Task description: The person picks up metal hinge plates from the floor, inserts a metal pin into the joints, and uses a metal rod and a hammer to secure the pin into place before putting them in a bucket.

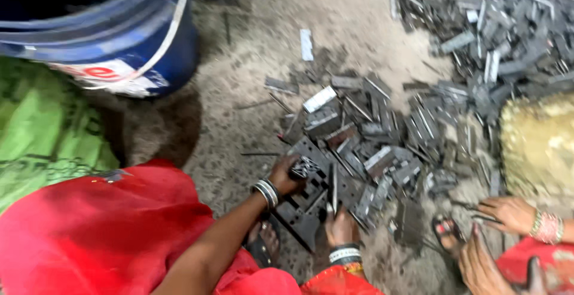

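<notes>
A dark perforated metal plate (pixel 308 202) lay on the gritty floor (pixel 239 109) before the seated person, beside a heap of grey metal strips (pixel 382 145). The left hand (pixel 286 174) was closed on a small patterned block (pixel 306 166) at its upper edge, while the right hand (pixel 341 228) pinched an upright strip (pixel 333 188). Seating the strip squarely probably called for steady pressure from both hands.

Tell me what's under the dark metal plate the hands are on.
The plate lies on the gritty floor, its far edge against the pile of metal pieces. A sandalled foot shows beside its near corner. Left hand and right hand rest on it; whatever's beneath is covered.
</notes>
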